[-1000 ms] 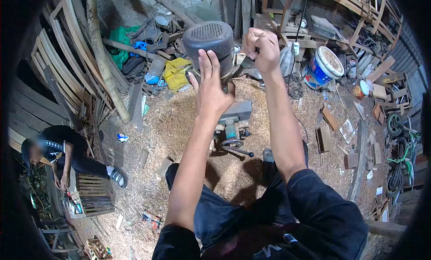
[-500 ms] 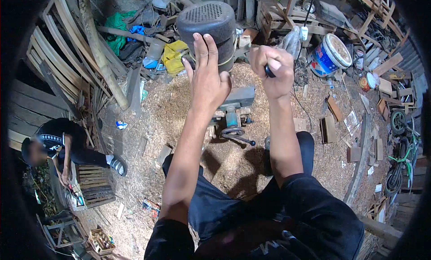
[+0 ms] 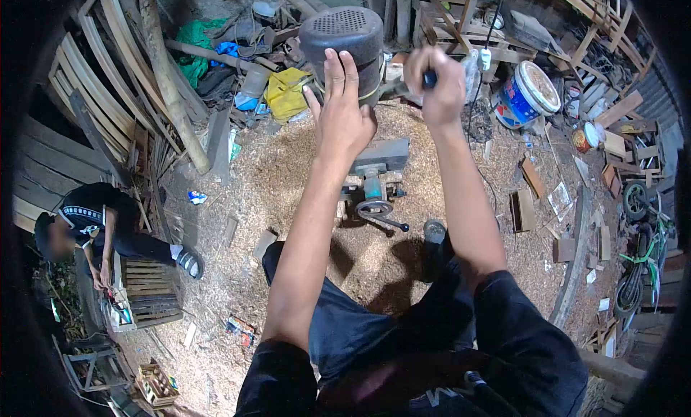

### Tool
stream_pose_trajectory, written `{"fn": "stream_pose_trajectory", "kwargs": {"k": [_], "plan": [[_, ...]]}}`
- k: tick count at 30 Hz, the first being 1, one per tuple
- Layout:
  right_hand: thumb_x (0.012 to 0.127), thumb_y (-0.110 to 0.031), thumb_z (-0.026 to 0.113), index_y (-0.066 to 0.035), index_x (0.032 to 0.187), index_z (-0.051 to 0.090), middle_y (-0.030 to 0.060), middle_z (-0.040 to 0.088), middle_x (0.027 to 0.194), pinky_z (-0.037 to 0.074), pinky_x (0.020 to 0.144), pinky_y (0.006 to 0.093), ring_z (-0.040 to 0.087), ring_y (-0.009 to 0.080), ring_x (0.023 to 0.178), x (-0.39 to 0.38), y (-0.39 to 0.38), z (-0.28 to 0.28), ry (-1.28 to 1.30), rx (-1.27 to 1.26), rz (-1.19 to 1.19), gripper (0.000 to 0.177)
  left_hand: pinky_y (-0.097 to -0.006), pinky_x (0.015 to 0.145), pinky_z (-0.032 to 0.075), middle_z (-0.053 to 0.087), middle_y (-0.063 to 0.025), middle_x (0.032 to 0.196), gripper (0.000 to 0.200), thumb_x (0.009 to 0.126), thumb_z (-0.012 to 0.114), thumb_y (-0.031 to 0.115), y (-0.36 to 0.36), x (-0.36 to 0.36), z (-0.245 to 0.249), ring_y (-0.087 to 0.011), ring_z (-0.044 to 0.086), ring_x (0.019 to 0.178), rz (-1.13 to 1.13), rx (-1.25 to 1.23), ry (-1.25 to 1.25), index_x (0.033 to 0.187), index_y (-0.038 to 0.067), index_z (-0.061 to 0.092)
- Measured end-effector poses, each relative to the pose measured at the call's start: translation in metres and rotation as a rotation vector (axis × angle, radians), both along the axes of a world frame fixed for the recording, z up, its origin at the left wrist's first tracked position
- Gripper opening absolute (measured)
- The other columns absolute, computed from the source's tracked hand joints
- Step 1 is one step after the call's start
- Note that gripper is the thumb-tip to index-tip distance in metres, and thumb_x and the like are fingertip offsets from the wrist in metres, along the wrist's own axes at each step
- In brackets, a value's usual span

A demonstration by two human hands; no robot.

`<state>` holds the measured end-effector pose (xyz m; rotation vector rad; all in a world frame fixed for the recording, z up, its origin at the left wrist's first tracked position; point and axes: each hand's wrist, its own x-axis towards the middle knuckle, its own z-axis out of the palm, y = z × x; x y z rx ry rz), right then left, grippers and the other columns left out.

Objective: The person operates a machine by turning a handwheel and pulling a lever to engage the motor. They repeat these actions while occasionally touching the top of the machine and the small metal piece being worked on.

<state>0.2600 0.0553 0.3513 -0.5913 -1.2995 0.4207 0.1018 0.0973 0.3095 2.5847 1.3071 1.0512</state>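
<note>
My left hand is raised with its fingers stretched up, two of them close together, and overlaps the front of a dark metal motor housing with a perforated top. To its right, my right hand is closed round a black handle, whose dark end shows between thumb and fingers. Below and between the hands stands a machine table of grey metal on a teal base. A handwheel with a crank arm sits at its front.
Wood shavings cover the floor. A person sits at the left by a slatted crate. A yellow sack lies behind my left hand, a paint bucket stands at the right. Wood offcuts and a small bicycle are farther right.
My right hand has shifted slightly upward, still round the black handle. My left hand stays stretched before the housing. The view has shifted slightly.
</note>
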Motion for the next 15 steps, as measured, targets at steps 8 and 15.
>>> {"fn": "stream_pose_trajectory", "kwargs": {"k": [8,15], "plan": [[0.107,-0.040,0.032,0.005,0.129,0.051,0.0145,0.053,0.130,0.028,0.110,0.0327,0.044,0.0224,0.127,0.036,0.100,0.055,0.025,-0.022,-0.283,0.054,-0.0662,0.116,0.011,-0.001,-0.0179,0.164,0.095,0.079,0.056,0.016,0.000,0.008,0.019,-0.0333,0.016,0.151,0.034,0.051,-0.022,0.158,0.007,0.003],[0.105,-0.052,0.031,-0.003,0.141,0.049,0.0176,0.055,0.138,0.036,0.110,0.0352,0.048,0.0221,0.131,0.033,0.062,0.002,-0.168,-0.461,-0.355,0.063,-0.0670,0.115,0.011,0.003,-0.0193,0.164,0.088,0.083,0.053,0.021,-0.010,0.004,0.029,-0.0354,0.016,0.150,-0.012,0.058,-0.136,0.158,0.007,0.009]]}}
